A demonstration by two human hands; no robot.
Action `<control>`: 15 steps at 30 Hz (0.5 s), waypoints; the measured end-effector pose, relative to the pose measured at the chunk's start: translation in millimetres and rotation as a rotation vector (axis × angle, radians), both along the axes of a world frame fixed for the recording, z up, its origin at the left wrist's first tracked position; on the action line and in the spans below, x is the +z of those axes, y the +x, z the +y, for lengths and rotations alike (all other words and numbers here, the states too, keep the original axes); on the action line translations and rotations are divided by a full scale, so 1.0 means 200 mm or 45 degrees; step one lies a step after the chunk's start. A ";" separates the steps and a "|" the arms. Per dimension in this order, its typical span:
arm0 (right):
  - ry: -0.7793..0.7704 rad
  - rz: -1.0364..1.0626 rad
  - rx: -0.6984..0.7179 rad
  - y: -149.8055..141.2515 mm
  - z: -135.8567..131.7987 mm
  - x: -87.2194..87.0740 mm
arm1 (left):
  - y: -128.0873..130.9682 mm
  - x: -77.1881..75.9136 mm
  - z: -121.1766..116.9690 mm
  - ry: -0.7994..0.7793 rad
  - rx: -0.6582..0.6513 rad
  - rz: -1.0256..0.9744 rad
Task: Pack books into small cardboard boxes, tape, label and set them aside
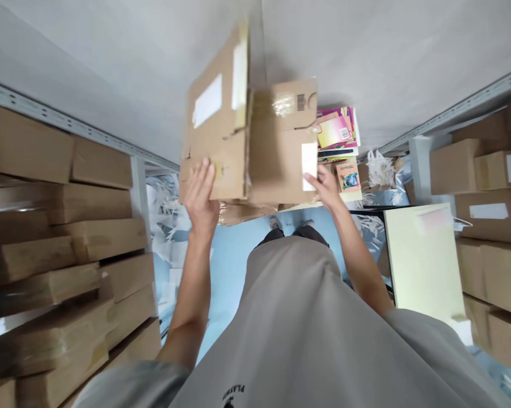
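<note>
In front of me is brown cardboard in two parts that meet along an upright edge; I cannot tell if they are one box or two. The left cardboard panel point(212, 141) stands tilted and slightly blurred, with white labels and tape. My left hand point(202, 195) grips its lower part, fingers laid over the face. The right cardboard panel point(281, 158) carries a barcode, clear tape and a white label point(309, 161). My right hand point(326, 186) pinches its right edge, thumb on the label. Just beyond that hand lies a stack of colourful books point(336, 130).
Brown boxes fill the left shelf point(138, 187) and are stacked at the right point(489, 209). A pale yellow panel point(425, 260) stands to my right. Paper scraps point(170, 215) and a white plastic bag point(380, 167) lie about. The floor point(233, 255) is blue.
</note>
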State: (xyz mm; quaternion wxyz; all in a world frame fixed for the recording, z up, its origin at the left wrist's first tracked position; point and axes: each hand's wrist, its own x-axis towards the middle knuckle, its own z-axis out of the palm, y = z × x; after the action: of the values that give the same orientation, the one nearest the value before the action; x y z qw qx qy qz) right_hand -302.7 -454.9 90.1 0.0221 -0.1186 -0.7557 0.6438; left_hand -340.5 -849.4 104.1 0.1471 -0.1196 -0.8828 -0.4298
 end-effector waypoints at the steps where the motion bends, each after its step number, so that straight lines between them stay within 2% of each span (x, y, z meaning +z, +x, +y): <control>1: -0.028 -0.006 -0.075 0.08 0.12 0.03 | 0.00 -0.04 0.02 -0.093 -0.079 -0.081; 4: 0.039 -0.064 -0.283 0.35 0.44 0.13 | 0.02 -0.18 0.10 -0.361 -0.340 -0.330; 7: 0.156 -0.083 -0.442 0.63 0.62 0.22 | 0.06 -0.26 0.21 -0.587 -0.562 -0.576; 9: 0.207 -0.099 -0.533 0.80 0.67 0.28 | 0.07 -0.26 0.32 -0.685 -0.660 -0.658; 11: 0.228 -0.138 -0.616 0.96 0.68 0.33 | 0.05 -0.23 0.48 -0.674 -0.752 -0.632; 13: 0.225 -0.177 -0.686 1.12 0.69 0.38 | 0.01 -0.18 0.69 -0.545 -0.868 -0.549; 15: 0.236 -0.203 -0.742 1.27 0.70 0.43 | -0.03 -0.13 0.95 -0.341 -0.997 -0.471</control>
State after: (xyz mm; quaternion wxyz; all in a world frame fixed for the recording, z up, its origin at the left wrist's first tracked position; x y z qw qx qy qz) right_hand -48.5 -315.4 175.3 0.1570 -0.3777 -0.7446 0.5275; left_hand -347.4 -658.8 77.8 -0.2035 -0.3835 -0.8304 -0.3493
